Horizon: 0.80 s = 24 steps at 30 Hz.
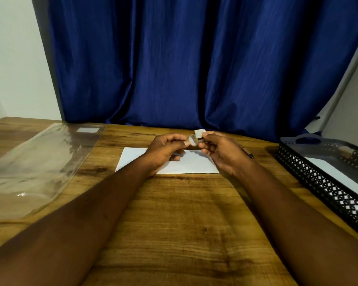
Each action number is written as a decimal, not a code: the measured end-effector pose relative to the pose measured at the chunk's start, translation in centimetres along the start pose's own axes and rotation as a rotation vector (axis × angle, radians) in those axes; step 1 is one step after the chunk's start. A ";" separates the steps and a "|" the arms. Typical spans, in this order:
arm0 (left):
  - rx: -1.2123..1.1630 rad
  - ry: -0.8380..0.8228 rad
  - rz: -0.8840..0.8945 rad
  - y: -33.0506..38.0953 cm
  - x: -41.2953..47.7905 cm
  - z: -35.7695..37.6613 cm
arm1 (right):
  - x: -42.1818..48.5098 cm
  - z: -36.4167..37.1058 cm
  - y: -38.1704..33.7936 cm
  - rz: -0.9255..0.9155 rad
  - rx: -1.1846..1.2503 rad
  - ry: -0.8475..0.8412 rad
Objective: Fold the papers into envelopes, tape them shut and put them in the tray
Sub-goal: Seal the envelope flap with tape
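My left hand [165, 149] pinches what looks like the free tape end [191, 140]; my right hand [221, 155] grips the small tape dispenser [198, 134]. The paper [194, 164] lies beneath them, toward the far edge of the desk [174, 213], with the tray [310, 178] at its right edge. Pulled crooked, the strip could curl onto itself or stick to my fingers.

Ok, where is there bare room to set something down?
The table is bare on the near side of the paper, between the plastic sleeve and the tray. Crowded over the paper: left hand and right hand hold the tape.
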<state>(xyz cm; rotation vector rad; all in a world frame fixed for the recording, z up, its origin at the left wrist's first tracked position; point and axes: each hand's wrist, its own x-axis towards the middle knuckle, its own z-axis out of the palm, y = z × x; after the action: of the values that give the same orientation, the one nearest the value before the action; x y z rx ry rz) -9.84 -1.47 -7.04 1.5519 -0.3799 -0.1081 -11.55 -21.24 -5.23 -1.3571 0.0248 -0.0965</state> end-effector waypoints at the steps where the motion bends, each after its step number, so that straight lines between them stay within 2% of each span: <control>1: 0.135 0.060 0.056 -0.1 -0.1 0.3 | 0.8 -0.4 0.1 -0.039 -0.097 0.065; 3: 0.543 0.128 0.258 -0.6 -0.2 0.9 | 2.6 -1.6 0.4 -0.125 -0.342 0.193; 4: 0.740 0.101 0.348 -0.9 -0.3 1.3 | 3.4 -2.2 0.5 -0.175 -0.456 0.245; 5: 0.896 0.041 0.396 -0.9 -0.5 1.8 | 4.2 -2.8 0.6 -0.227 -0.570 0.289; 7: 1.085 -0.071 0.379 -0.9 -0.5 2.4 | 5.4 -3.6 0.4 -0.322 -0.800 0.342; 10: 1.157 -0.171 0.223 -0.6 -0.3 2.6 | 7.0 -4.3 -0.2 -0.410 -1.053 0.292; 13: 1.200 -0.238 0.108 -0.6 -0.2 2.4 | 8.7 -4.3 -0.3 -0.385 -1.160 0.255; 20: 1.228 -0.233 0.144 -0.9 0.6 2.3 | 11.7 -4.6 1.3 -0.344 -1.246 0.227; 24: 1.217 -0.219 0.177 -1.2 0.6 2.1 | 11.4 -4.8 1.9 -0.477 -1.197 0.277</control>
<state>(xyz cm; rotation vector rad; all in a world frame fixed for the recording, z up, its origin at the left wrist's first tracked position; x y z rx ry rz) -9.71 -3.66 -8.18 2.6982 -0.8438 0.1262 -0.48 -26.42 -7.69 -2.5128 -0.0136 -0.7656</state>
